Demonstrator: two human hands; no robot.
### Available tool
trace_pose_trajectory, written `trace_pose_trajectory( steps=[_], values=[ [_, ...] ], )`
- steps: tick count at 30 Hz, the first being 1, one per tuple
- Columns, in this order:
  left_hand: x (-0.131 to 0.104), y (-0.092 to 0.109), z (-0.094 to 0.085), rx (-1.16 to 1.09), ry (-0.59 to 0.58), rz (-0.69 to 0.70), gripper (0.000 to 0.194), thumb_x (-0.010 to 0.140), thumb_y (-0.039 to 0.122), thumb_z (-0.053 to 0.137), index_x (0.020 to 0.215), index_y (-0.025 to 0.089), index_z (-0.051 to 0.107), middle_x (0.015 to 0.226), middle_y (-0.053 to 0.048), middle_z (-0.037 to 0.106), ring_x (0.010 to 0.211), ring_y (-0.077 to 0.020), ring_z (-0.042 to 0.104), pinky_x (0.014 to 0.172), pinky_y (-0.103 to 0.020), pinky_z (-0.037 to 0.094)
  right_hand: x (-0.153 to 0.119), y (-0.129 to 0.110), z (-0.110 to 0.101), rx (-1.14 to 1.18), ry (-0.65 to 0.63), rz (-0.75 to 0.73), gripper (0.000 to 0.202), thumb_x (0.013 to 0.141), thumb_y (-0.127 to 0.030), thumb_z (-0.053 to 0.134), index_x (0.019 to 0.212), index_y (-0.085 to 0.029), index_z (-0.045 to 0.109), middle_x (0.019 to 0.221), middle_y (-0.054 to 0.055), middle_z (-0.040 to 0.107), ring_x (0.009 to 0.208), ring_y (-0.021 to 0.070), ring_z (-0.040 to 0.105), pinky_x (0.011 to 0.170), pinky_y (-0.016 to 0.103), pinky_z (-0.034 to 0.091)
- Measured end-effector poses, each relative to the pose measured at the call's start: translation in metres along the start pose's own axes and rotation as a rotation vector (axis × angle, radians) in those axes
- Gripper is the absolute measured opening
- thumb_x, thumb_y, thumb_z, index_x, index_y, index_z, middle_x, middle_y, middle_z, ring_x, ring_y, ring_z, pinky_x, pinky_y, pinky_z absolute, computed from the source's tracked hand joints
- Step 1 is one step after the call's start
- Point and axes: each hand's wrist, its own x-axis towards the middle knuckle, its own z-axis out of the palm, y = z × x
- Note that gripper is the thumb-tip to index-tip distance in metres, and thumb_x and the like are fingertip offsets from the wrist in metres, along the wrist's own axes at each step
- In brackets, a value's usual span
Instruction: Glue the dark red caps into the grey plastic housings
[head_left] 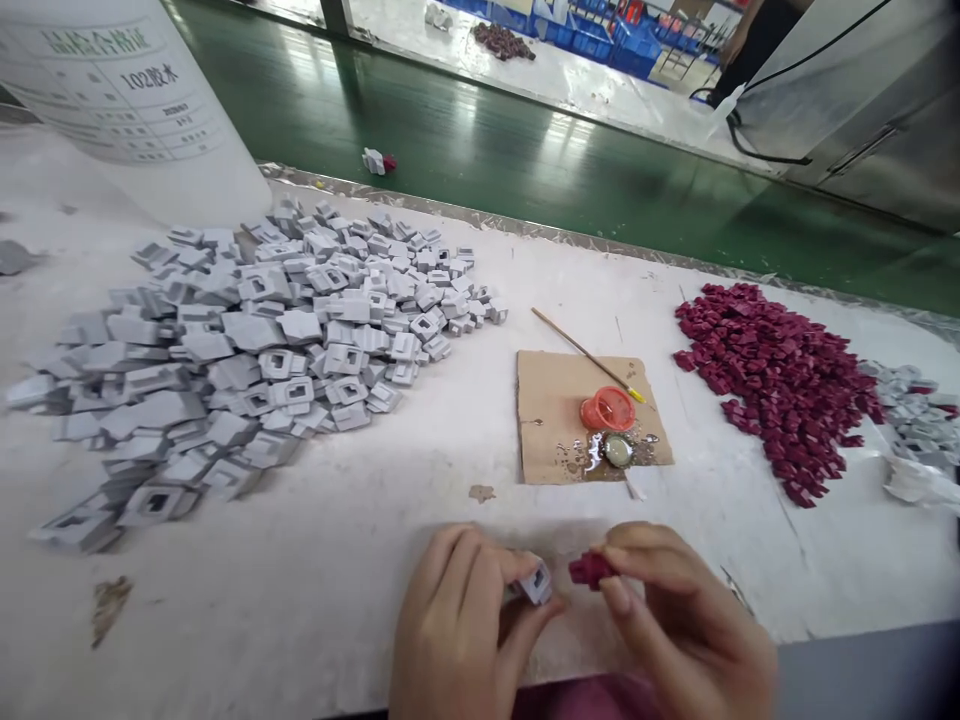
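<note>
Near the front edge of the table, my left hand [457, 615] pinches a small grey plastic part [535, 582], its dark socket turned to the right. Facing it, my right hand [682, 610] grips a small dark-red plastic piece [590, 570] between thumb and forefinger. A short gap separates the two pieces. On the left spreads a big heap of grey parts [300, 330]; on the right is a heap of dark-red pieces [787, 380].
Beyond my hands lies a cardboard square [551, 385] with a red cup [607, 408], a bottle cap [618, 450], wet spots and a thin stick [577, 345]. A white drum [135, 110] stands at left. Behind runs a green conveyor belt [525, 165]. Whitish pieces [911, 400] lie far right.
</note>
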Motion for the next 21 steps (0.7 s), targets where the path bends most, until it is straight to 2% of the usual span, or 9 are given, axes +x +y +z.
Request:
trace_pose_trajectory(
  steps=[4,16,19,21],
  values=[
    [0.001,0.0,-0.001,-0.003,-0.006,-0.006,0.019,0.082,0.022,0.07,0.088,0.019,0.052,0.075,-0.002,0.06,0.074,-0.0199,0.056,0.066,-0.031,0.05,-0.011,0.0,0.015,-0.014,-0.036,-0.029,0.03,0.08,0.003,0.057,0.101,-0.018,0.062,0.09,0.005,0.062,0.085,0.015,0.062,0.07,0.024,0.056],
    [-0.001,-0.001,-0.003,0.001,-0.002,-0.015,0.016,0.082,0.01,0.064,0.085,0.019,0.051,0.072,-0.001,0.055,0.072,-0.0197,0.052,0.065,-0.031,0.047,-0.008,-0.001,0.014,-0.087,-0.21,-0.148,0.034,0.081,0.006,0.056,0.108,-0.014,0.062,0.093,0.009,0.061,0.084,0.0176,0.061,0.067,0.028,0.057],
    [-0.001,-0.004,-0.003,0.022,-0.006,0.035,0.014,0.082,0.014,0.064,0.087,0.021,0.053,0.073,-0.002,0.059,0.073,-0.0203,0.055,0.066,-0.031,0.048,-0.007,-0.005,0.018,-0.076,-0.208,-0.135,0.03,0.086,0.001,0.054,0.111,-0.016,0.06,0.092,0.008,0.062,0.084,0.0164,0.061,0.068,0.027,0.058],
    [-0.003,-0.007,-0.001,0.044,0.013,0.049,0.009,0.084,0.019,0.063,0.087,0.022,0.055,0.074,-0.002,0.063,0.074,-0.0217,0.058,0.07,-0.032,0.049,-0.005,-0.006,0.015,-0.085,-0.262,-0.157,0.025,0.093,-0.009,0.051,0.116,-0.017,0.058,0.095,0.009,0.063,0.089,0.0159,0.062,0.074,0.025,0.058]
  ],
)
